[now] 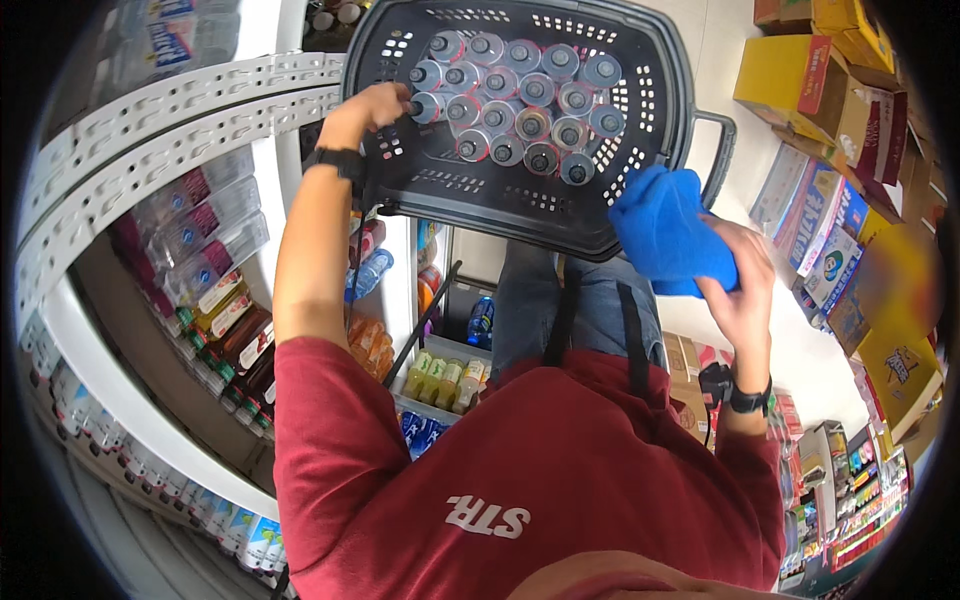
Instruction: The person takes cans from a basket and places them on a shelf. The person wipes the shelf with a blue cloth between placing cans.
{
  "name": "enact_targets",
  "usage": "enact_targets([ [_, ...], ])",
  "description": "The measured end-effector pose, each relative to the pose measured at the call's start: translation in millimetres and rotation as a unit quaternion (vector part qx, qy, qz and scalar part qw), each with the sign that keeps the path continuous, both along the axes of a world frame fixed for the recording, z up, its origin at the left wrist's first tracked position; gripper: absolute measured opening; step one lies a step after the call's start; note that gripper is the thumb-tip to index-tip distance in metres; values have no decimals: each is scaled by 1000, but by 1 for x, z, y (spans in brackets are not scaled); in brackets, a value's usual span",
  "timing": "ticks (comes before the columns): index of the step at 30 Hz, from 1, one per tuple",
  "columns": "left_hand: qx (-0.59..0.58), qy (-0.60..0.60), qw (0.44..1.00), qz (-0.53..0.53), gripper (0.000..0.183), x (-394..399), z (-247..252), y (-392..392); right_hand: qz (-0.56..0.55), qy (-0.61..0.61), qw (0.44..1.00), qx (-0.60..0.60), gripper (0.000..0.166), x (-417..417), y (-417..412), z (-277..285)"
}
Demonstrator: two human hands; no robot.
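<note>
A black plastic shopping basket (487, 196) is at the top centre, with many clear bottles (536, 88) standing in it, caps facing up. My left hand (384, 105) reaches over the basket's left side, its fingertips at the cap of the leftmost bottle (427, 108); whether they grip it cannot be made out. My right hand (739, 266) is closed around a bunched blue cloth (671, 229) at the basket's lower right corner. Part of the basket's rim there is hidden by the cloth.
White perforated shelf uprights (187, 90) and shelves of packed drinks (217, 232) stand at the left. Below the basket are more bottles (446, 381) in a bin. Cardboard cartons (787, 82) are piled along the right, beside the pale floor (795, 352). The basket's handle (721, 142) sticks out to the right.
</note>
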State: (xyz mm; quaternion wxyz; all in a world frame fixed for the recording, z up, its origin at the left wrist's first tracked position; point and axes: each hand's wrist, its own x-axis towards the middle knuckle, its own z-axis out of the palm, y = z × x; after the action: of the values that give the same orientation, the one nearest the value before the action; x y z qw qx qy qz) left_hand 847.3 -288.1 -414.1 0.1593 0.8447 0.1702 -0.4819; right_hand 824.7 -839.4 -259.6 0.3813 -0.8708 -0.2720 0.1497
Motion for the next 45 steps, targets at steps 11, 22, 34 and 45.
enact_targets([
  [11, -22, 77, 994, 76, 54, -9, -98, 16, 43, 25, 998, -35, 40, 4, 2, -19],
  [22, -46, 49, 995, 71, 38, -16, -87, 6, 70, 5, 997, -37, 41, 15, 21, -3],
  [34, 82, -356, 931, 14, 26, -106, 297, -63, 27, -1, 967, 253, 52, 41, 101, 28],
  [45, 180, -715, 673, 55, 16, -202, 481, -148, 277, -15, 814, 511, 49, -15, 280, 121],
])
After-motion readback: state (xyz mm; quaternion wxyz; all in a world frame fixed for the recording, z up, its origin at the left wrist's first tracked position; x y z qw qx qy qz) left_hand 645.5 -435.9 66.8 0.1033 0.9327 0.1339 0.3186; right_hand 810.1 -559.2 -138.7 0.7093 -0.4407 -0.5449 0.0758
